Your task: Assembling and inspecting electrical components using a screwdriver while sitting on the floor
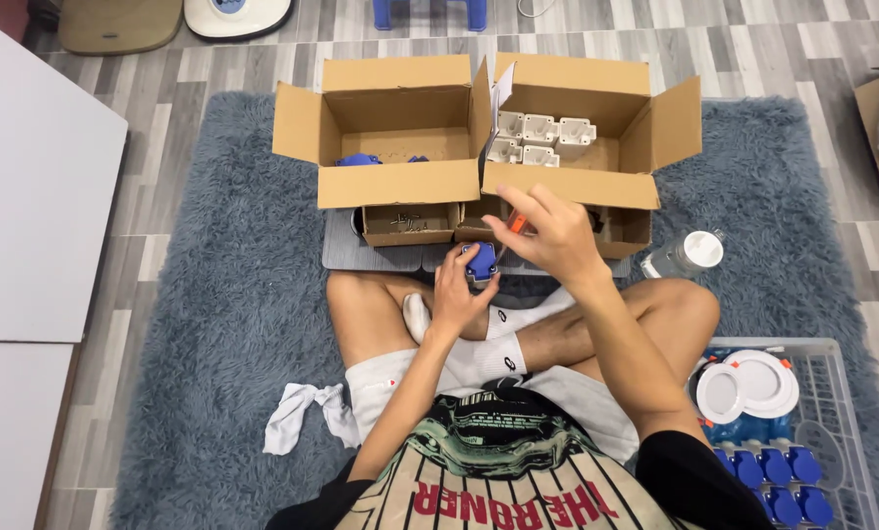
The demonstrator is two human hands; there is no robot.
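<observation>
Head view: left hand (456,294) grip clamped on a small blue fitting (479,261) above the crossed legs; right hand (547,234) grip pinched on an orange-handled screwdriver (514,228), tip at the fitting. Beyond, two open cardboard boxes (400,182) on the grey rug (233,294).

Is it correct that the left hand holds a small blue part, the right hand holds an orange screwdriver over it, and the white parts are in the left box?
Not quite. The white parts lie in the right box, not the left box, which holds blue ones. The head view shows this. The left hand does hold the blue part, and the right hand holds the orange screwdriver over it.
</observation>
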